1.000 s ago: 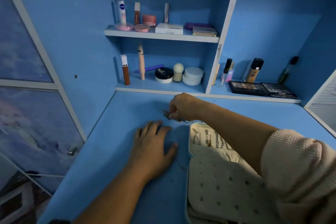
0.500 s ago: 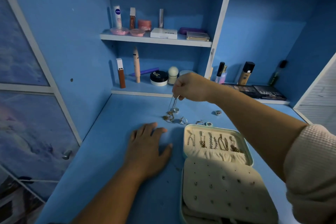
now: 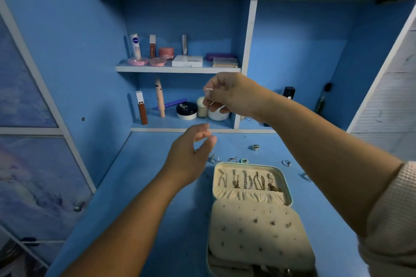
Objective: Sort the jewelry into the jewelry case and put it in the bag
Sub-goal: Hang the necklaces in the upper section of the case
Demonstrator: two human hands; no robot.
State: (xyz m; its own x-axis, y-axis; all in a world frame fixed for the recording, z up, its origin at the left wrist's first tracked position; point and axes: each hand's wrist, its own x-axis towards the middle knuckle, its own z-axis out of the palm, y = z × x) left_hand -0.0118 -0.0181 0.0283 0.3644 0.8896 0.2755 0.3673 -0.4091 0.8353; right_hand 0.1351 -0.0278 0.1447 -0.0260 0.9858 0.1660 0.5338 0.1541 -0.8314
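My right hand pinches the chain aloft; my left hand, fingers half-curled at its tail, contact unclear, should steady it toward the jewelry case.

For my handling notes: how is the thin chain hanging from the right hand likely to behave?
Probably floppy: the chain hangs straight down from the right hand toward the left hand. Likely very light and apt to tangle, being so thin.

Two hands, one jewelry case
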